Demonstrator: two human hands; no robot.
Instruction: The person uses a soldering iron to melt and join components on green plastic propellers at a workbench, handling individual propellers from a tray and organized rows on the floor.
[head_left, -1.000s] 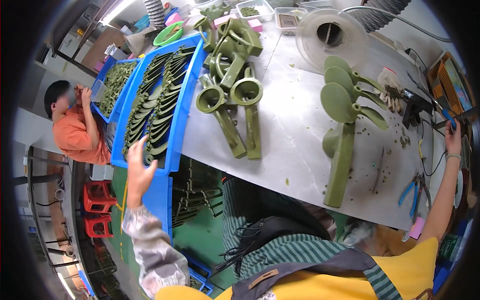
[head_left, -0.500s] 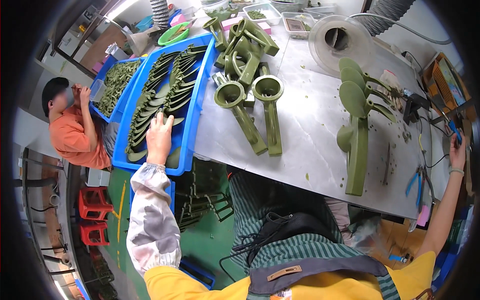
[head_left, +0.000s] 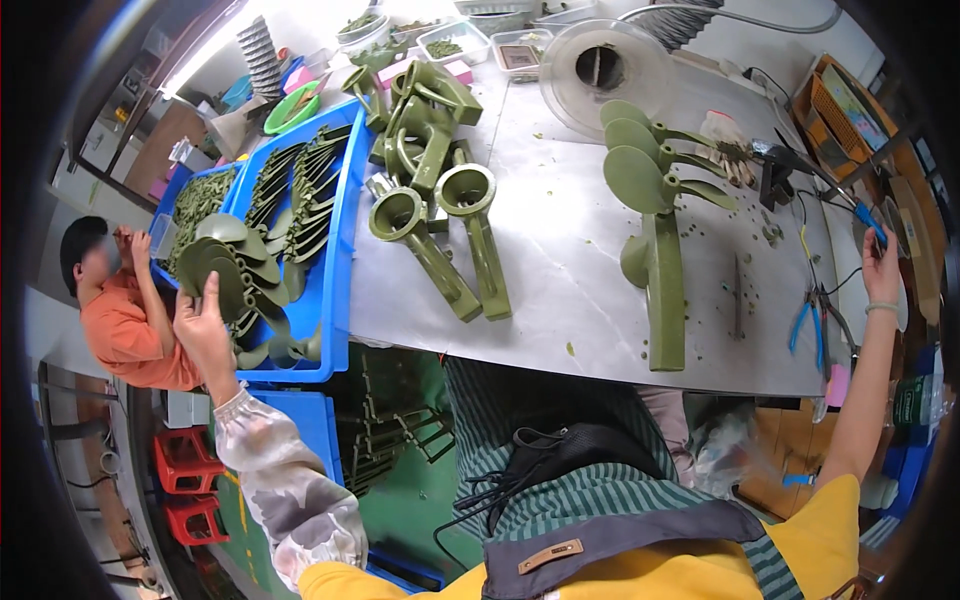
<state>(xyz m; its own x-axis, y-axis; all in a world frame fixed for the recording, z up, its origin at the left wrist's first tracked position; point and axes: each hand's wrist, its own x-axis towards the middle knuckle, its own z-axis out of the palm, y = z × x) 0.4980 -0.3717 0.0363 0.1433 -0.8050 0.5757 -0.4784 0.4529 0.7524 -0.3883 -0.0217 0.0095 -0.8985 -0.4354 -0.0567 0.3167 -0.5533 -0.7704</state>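
My left hand [head_left: 205, 335] is closed on a green row of propeller blades [head_left: 214, 280], its thumb up and fingers behind the rounded blades. The row is above the left edge of a blue tray [head_left: 342, 290], where more green bladed rows [head_left: 310, 200] lie. Far to the right, my right hand [head_left: 880, 262] grips the blue handle [head_left: 871, 222] of a long, thin tool whose dark end reaches a black stand [head_left: 778, 185]. A green bar [head_left: 664, 300] with several propeller-like blades stands on the metal table between my hands.
Green ring-ended parts [head_left: 425, 220] are piled beside the tray. Blue-handled pliers [head_left: 808, 325] lie at the table's right edge. A round clear container [head_left: 560, 80] with a hose stands at the back. Another person [head_left: 130, 320] sits on the left.
My left hand has lifted a row of propeller blades from the blue tray and moved left with it. The whole view has shifted. My right hand still holds the blue handle.
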